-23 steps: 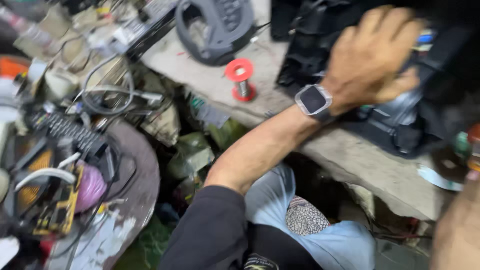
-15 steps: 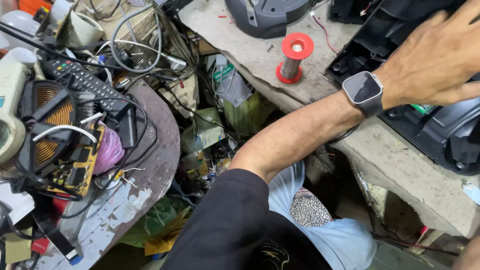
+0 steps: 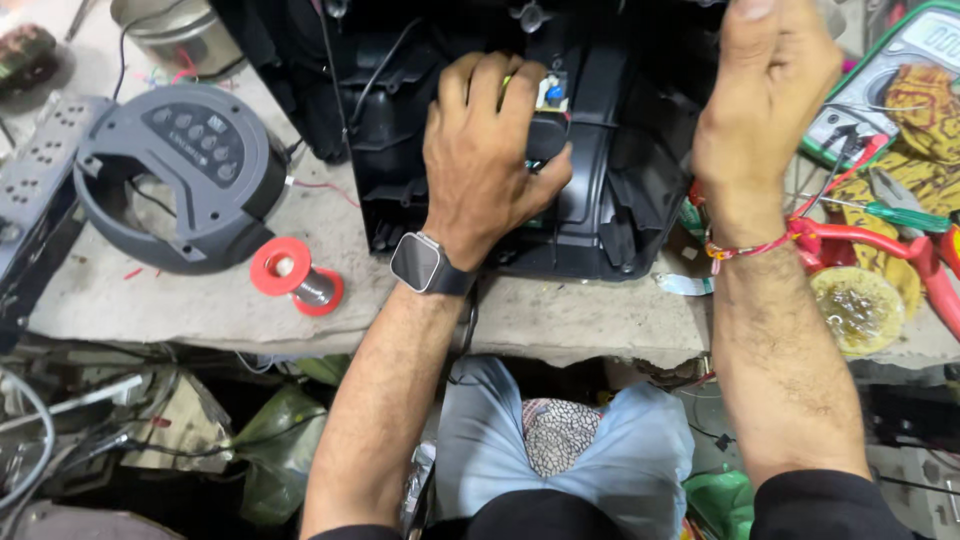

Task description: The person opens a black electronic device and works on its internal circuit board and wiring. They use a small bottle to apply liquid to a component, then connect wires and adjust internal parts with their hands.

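Closest to you, your knees in light blue cloth [image 3: 600, 450] are poking out under the edge of the concrete bench [image 3: 560, 325], with a heap of cables and green bags [image 3: 270, 450] sitting down on the left below it.

Moving up onto the bench, a red solder spool [image 3: 297, 277] is lying just left of your left forearm, near the front edge. Your left hand [image 3: 490, 160], smartwatch [image 3: 420, 262] on the wrist, is reaching into the open black plastic housing [image 3: 600, 190], which is sitting in the middle of the bench; your fingers are curling down around something dark inside it, next to a small circuit board [image 3: 550, 92]. Can't tell exactly what you're gripping, your hand is covering it.

Your right hand [image 3: 765, 95], red thread bracelet [image 3: 750, 248] on the wrist, is hovering above the right side of the housing, well apart from the left, fingers bunched upward. Whether it's pinching anything, I can't tell, since the top is cut off.

Off to the right, red-handled pliers [image 3: 860, 240] are lying beside a round tin of flux [image 3: 857, 310], with a multimeter [image 3: 905, 60] behind. Further left, a grey round control-panel part [image 3: 185, 170] is sitting next to a power strip [image 3: 40, 170], with a metal pot [image 3: 180, 35] at the back.
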A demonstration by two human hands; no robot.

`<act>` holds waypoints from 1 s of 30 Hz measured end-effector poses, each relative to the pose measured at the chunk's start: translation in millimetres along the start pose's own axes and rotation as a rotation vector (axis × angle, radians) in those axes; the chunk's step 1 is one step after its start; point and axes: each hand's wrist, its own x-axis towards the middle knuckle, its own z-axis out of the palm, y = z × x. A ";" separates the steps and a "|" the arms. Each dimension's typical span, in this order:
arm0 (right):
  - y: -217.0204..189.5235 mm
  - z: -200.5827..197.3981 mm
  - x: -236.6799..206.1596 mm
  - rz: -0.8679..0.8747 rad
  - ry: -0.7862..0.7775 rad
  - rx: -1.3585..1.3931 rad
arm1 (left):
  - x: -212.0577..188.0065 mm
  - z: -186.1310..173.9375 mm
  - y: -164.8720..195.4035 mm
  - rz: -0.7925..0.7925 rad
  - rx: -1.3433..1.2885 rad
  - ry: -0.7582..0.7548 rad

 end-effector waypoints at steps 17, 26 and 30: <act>-12.7 0.3 -0.4 -0.002 -0.018 -0.035 | -5.2 19.1 2.9 0.026 0.173 0.049; -5.9 -1.8 0.0 0.029 -0.028 0.022 | -6.0 15.6 0.7 -0.002 0.121 0.040; -4.3 -2.3 -0.9 0.031 -0.023 0.010 | -4.8 12.7 0.6 -0.023 0.094 0.027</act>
